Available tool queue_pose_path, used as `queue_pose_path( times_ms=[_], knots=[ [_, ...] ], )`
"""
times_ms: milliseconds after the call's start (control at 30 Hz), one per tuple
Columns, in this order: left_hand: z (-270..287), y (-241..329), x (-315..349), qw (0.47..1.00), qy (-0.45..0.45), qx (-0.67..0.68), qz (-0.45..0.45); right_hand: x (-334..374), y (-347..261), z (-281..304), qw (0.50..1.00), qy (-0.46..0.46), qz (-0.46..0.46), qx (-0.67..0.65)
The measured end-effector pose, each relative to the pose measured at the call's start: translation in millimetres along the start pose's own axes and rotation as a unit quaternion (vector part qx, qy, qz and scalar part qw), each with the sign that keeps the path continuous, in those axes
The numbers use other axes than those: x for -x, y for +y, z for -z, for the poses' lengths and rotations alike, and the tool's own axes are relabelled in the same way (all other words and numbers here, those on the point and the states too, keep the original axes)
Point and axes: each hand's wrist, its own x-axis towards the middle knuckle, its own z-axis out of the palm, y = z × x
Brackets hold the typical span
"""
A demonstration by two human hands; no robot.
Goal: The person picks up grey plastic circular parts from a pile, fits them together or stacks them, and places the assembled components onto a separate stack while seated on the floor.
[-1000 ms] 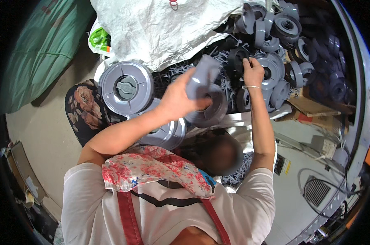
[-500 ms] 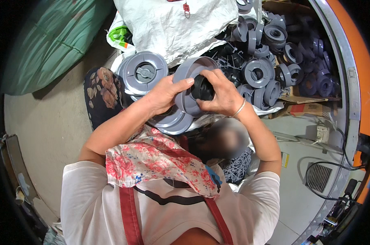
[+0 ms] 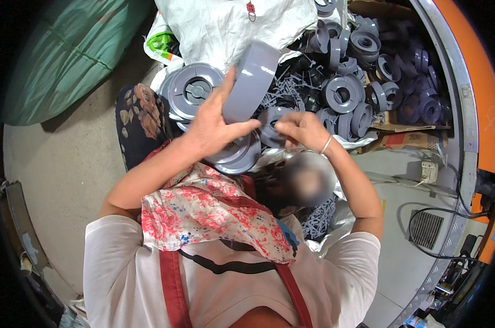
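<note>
Head view: right of the white sack (image 3: 214,33), cardboard (image 3: 390,121) holds grey rings (image 3: 390,88). Left hand (image 3: 210,126) grips 1 grey cylinder (image 3: 251,82); right hand (image 3: 308,131) half-curled, hold unclear.

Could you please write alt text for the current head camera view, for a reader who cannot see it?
A person's left hand holds a deep grey ring, while the right hand is at another grey ring, contact unclear. To the right lies a heap of similar grey rings; a white sack lies beyond the hands.
</note>
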Motion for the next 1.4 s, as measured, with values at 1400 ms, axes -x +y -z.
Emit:
queue_pose_path(
  times_ms=[1400],
  knots=[
    [-94, -31, -53, 0.767, -0.051, 0.544, 0.336, -54, 72, 43, 0.891, 0.428, 0.148, 0.003]
  ],
)
